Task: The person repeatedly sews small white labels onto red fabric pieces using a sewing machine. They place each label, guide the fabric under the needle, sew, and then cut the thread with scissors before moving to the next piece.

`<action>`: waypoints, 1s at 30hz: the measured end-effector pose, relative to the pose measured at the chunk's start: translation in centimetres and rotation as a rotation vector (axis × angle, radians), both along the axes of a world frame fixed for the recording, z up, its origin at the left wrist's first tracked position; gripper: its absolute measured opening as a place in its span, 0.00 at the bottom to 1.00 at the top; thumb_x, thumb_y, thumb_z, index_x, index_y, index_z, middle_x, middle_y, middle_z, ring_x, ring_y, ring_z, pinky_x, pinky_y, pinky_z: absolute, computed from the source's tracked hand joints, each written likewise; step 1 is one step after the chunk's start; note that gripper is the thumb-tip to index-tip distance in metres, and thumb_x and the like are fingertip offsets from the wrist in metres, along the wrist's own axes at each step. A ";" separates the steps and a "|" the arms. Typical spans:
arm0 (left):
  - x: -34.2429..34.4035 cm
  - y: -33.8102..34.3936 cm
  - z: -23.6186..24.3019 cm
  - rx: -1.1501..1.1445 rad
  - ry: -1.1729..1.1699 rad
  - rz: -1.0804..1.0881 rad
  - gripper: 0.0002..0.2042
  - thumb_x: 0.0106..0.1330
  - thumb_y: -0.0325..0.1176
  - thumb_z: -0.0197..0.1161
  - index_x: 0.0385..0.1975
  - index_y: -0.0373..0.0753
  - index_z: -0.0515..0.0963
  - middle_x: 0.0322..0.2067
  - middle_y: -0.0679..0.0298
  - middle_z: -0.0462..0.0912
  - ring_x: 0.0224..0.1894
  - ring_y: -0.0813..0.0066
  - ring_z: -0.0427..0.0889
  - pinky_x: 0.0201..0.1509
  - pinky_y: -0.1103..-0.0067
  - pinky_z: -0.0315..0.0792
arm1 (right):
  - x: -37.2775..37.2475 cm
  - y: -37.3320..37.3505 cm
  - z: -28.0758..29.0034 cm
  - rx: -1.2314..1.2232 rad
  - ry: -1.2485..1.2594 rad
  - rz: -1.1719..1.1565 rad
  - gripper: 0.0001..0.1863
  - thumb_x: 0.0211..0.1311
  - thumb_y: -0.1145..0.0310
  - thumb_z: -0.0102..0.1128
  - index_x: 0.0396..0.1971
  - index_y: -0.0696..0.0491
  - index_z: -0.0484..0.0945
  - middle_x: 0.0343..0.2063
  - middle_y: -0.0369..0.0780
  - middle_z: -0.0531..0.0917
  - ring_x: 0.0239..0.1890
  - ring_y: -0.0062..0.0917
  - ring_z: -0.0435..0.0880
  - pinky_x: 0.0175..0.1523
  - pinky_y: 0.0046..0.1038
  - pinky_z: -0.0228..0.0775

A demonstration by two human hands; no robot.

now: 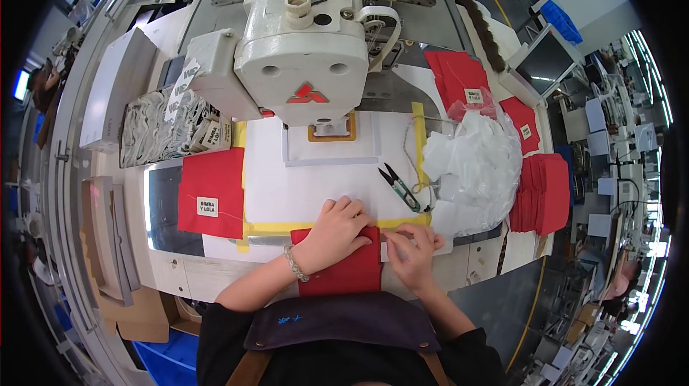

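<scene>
A red fabric piece point(341, 271) lies at the table's front edge, right before me. My left hand point(331, 237) rests on it with the fingers stretched out past its far edge, onto the yellow-taped white sheet. Beside the fabric's right edge, my right hand point(413, 253) has thumb and forefinger pinched together; what is between them is too small to make out. Green-handled thread snips point(400, 189) lie beyond my right hand, blades pointing away. At the left is another red piece point(212, 196) with a white label point(207, 206) on it.
A large white sewing machine point(301, 49) stands at the far middle, over a clear frame point(330, 160). A box of labels point(172, 131) sits to its left. On the right are a heap of white pieces in plastic point(474, 174) and a red fabric stack point(542, 192).
</scene>
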State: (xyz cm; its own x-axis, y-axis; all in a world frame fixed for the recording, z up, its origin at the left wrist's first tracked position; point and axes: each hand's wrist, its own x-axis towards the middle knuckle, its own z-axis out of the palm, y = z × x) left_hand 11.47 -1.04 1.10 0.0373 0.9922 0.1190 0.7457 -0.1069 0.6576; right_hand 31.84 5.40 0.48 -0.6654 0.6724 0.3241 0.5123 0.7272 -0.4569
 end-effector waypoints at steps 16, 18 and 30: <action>-2.0 1.0 6.2 0.226 -0.122 -0.115 0.06 0.54 0.30 0.69 0.30 0.44 0.79 0.29 0.71 0.79 0.35 0.74 0.77 0.42 0.76 0.63 | 1.6 1.8 0.3 0.063 -0.118 0.697 0.31 0.50 0.70 0.66 0.59 0.39 0.76 0.57 0.41 0.75 0.49 0.27 0.77 0.51 0.30 0.61; -1.7 2.9 7.8 0.387 -0.016 -0.046 0.08 0.54 0.29 0.70 0.33 0.44 0.79 0.32 0.71 0.80 0.37 0.75 0.77 0.42 0.75 0.63 | 1.5 2.1 0.3 -0.089 -0.110 0.634 0.29 0.54 0.73 0.62 0.59 0.43 0.75 0.58 0.44 0.75 0.50 0.31 0.78 0.52 0.32 0.65; -3.4 7.8 -1.8 0.500 0.512 -0.173 0.21 0.54 0.35 0.64 0.47 0.34 0.77 0.49 0.54 0.80 0.53 0.60 0.80 0.62 0.67 0.71 | -1.8 11.2 2.7 -1.459 0.535 -0.022 0.34 0.69 0.79 0.46 0.73 0.47 0.49 0.46 0.44 0.80 0.35 0.26 0.84 0.36 0.26 0.80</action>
